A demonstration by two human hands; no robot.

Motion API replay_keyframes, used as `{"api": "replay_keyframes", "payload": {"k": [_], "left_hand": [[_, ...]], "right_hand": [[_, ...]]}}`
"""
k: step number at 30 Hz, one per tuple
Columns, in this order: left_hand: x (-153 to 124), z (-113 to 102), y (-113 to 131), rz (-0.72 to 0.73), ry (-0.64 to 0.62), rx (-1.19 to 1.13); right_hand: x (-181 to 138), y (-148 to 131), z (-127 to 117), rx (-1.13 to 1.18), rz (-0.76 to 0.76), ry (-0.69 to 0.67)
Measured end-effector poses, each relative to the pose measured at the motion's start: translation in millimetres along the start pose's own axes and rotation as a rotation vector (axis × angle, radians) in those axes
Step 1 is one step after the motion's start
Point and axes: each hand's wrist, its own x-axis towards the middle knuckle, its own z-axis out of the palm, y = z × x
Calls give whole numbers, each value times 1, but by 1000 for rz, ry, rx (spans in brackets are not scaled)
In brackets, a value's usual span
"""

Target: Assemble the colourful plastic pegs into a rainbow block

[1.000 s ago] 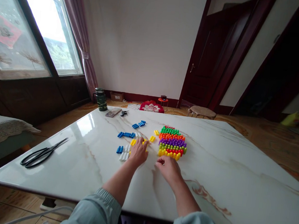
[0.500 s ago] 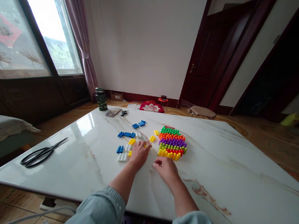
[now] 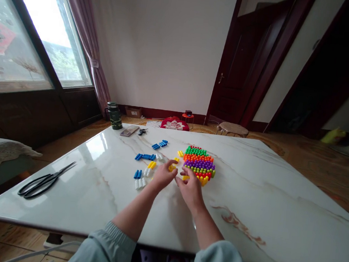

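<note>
A block of upright plastic pegs (image 3: 200,163) stands mid-table in green, orange, purple, lime, red and yellow rows. My left hand (image 3: 163,175) is just left of it, fingers pinched on a yellow peg (image 3: 171,167). My right hand (image 3: 190,186) is at the block's near left corner, fingertips curled close to the left hand's and touching a yellow peg (image 3: 185,177). Loose blue pegs (image 3: 144,157), white pegs (image 3: 141,182) and yellow pegs (image 3: 151,164) lie to the left of my hands.
Black scissors (image 3: 44,180) lie near the white marble table's (image 3: 278,205) left edge. A phone (image 3: 129,130), keys (image 3: 142,132) and a dark green flask (image 3: 114,116) are at the far left corner. A stool (image 3: 232,129) stands beyond the table.
My left hand rose off the loose pegs with a yellow peg pinched in it. My right hand slid forward and left until the two hands' fingertips met beside the block.
</note>
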Motion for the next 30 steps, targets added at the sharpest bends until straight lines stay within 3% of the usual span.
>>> {"api": "replay_keyframes", "payload": {"k": [3,7,14,17,20,24,27,30], "left_hand": [[-3,-12,6,-52,-45,-246],[-10,-19,13,-115,-196,-681],[-16,-31,19,-134,-450,-837],[-18,-31,18,-99,-524,-852],[-16,-28,17,-80,-499,-804],[-14,-24,17,-197,-460,-578],[-14,-23,17,-228,-487,-470],[-16,-19,16,-201,-511,-526]], "right_hand": [[2,-3,-3,186,10,-18],[0,-10,-5,334,-10,-147],[-2,-17,-17,451,-6,-352],[-1,-14,-21,430,-5,-358],[-1,-11,-19,294,-47,-252],[-1,-8,-16,-133,-187,-79],[-1,-6,-16,-401,-212,-26],[0,-6,-16,-476,-211,-15]]}}
